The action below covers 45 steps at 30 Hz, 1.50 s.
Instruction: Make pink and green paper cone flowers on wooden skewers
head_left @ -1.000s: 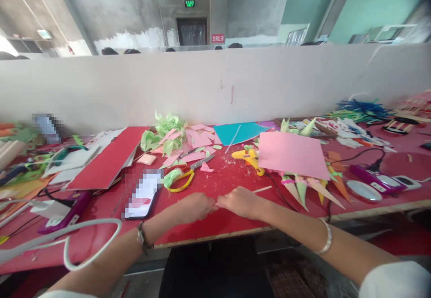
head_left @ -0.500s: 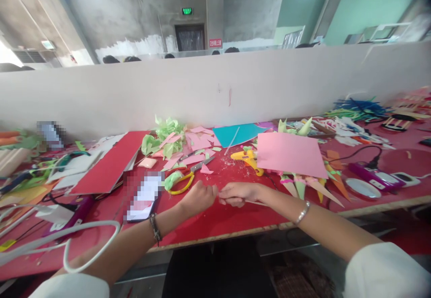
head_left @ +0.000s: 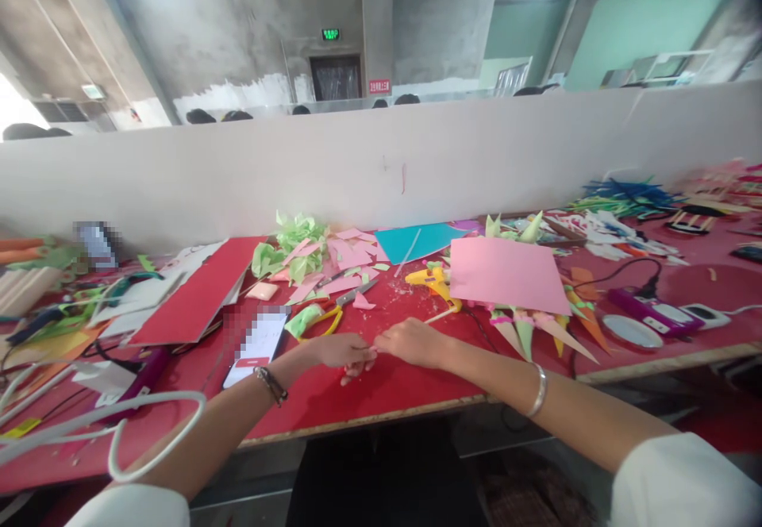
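My left hand (head_left: 352,352) and my right hand (head_left: 410,342) meet fingertip to fingertip above the red tabletop near its front edge. Both are closed in pinches. From behind my right hand a thin pale stick (head_left: 441,315) sticks out toward the upper right. Whatever lies between the left fingers is too small to make out. Just beyond the hands are yellow-handled scissors (head_left: 333,319) with crumpled green paper (head_left: 303,319) by the handles, a pink scrap (head_left: 363,301) and a yellow glue gun (head_left: 434,281).
A pink sheet (head_left: 509,275) rests over several paper cones (head_left: 524,336) at the right. Left of my hands lie a phone (head_left: 259,344), a red board (head_left: 194,293) and a white cable (head_left: 199,408). A teal sheet (head_left: 410,243) lies by the white partition (head_left: 298,166). A purple power strip (head_left: 648,313) is farther right.
My left hand has turned over, its fingers now pointing downward. My right hand has rotated too, and the stick now slants up above the wrist instead of lying beneath it. The view has tilted slightly upward.
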Tool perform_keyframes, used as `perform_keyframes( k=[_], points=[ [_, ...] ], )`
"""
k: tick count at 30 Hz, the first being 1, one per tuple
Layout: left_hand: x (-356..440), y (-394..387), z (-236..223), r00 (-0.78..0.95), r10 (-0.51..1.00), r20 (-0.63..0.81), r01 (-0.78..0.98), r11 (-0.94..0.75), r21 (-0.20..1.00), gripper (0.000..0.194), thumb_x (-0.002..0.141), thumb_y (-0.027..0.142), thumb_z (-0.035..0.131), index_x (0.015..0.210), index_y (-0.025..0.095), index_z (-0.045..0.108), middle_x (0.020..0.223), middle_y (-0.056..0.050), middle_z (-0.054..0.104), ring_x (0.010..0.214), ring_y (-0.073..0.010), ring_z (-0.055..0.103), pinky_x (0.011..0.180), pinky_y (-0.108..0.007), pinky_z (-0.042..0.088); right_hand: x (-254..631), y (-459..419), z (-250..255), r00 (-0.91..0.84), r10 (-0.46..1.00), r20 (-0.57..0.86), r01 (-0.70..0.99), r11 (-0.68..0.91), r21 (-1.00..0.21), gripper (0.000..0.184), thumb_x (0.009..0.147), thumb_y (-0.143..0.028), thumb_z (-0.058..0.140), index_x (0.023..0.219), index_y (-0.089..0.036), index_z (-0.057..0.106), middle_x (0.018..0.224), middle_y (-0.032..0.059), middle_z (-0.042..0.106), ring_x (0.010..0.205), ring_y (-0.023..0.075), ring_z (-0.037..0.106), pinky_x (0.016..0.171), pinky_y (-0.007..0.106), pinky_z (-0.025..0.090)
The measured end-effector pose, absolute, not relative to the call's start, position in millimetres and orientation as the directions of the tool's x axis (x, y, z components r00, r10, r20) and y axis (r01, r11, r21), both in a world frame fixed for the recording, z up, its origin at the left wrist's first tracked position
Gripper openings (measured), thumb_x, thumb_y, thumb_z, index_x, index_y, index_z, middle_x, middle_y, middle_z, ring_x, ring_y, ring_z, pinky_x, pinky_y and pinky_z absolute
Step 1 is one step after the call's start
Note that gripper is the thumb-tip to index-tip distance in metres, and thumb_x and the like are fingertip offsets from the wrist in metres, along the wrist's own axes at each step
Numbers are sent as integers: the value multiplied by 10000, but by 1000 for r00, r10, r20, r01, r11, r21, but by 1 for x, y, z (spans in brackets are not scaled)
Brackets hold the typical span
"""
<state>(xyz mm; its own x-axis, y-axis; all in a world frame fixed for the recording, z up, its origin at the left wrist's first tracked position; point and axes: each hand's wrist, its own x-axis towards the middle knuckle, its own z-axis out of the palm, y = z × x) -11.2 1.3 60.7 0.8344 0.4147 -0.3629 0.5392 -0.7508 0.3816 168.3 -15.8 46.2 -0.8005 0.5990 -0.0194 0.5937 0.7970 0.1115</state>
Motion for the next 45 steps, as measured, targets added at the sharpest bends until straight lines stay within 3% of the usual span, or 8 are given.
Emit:
perform_keyframes(
  k=[8, 14, 19, 29, 32, 36, 39, 45],
  points=[
    [-3, -15, 55, 706, 693, -145, 691, -719, -69, 282, 824, 100, 354, 754, 49, 622, 659, -161, 626, 601, -237, 586, 563, -319, 388, 169, -19, 45, -672, 740, 31, 728, 668, -155, 345, 894, -307, 301, 839, -156, 607, 757, 95, 657, 690, 184, 600, 588, 245, 371],
    [-3, -11, 47, 770, 635, -61, 612, -762, -213, 285, 788, 26, 332, 790, 80, 613, 598, -99, 603, 593, -196, 563, 617, -320, 358, 172, -12, 42, -697, 716, -29, 554, 513, -655, 345, 868, -299, 352, 688, -122, 587, 627, 25, 585, 570, 106, 497, 548, 214, 354],
    [-3, -3, 44, 794, 608, -21, 587, -775, -235, 294, 813, 69, 331, 688, 103, 595, 542, -77, 574, 524, -165, 520, 583, -296, 340, 173, -6, 37, -687, 727, -26, 535, 482, -694, 339, 858, -321, 365, 680, -125, 576, 632, 22, 573, 581, 107, 494, 562, 217, 350],
    [-39, 16, 44, 652, 757, 35, 754, -653, 66, 331, 835, 390, 380, 707, 140, 557, 592, -50, 574, 515, -145, 505, 475, -236, 282, 208, -8, 21, -449, 893, 44, 753, 404, -520, 236, 799, -242, 438, 995, -148, 529, 724, 44, 577, 630, 148, 531, 584, 253, 389],
    [-42, 19, 46, 624, 780, 49, 769, -624, 136, 298, 838, 373, 362, 738, 148, 531, 614, -37, 578, 533, -141, 520, 478, -224, 306, 208, -4, 9, -363, 913, 188, 758, 407, -510, 385, 786, -174, 420, 1171, -159, 430, 979, 106, 557, 890, 193, 535, 761, 338, 413],
    [-32, 16, 51, 610, 792, 34, 665, -534, 523, 240, 845, 341, 348, 866, 158, 502, 688, -16, 599, 565, -121, 559, 539, -208, 390, 197, 4, 5, -270, 893, 360, 719, 436, -542, 442, 773, -162, 416, 1213, -177, 376, 1213, 139, 422, 1158, 229, 377, 925, 417, 336],
    [-22, 16, 50, 600, 800, 28, 496, -400, 771, 250, 841, 358, 354, 907, 148, 473, 755, -28, 595, 580, -117, 567, 571, -220, 429, 187, 4, 17, -278, 871, 405, 566, 489, -664, 339, 785, -206, 436, 1124, -192, 435, 1077, 95, 510, 1021, 184, 485, 879, 363, 395],
    [-9, 29, 39, 608, 793, 51, 438, -387, 812, 249, 842, 344, 350, 913, 137, 468, 766, -26, 592, 591, -104, 555, 606, -235, 441, 164, 13, 34, -282, 877, 390, 336, 471, -816, 237, 787, -269, 467, 1015, -205, 487, 879, 32, 569, 830, 134, 547, 743, 274, 444]
  ],
)
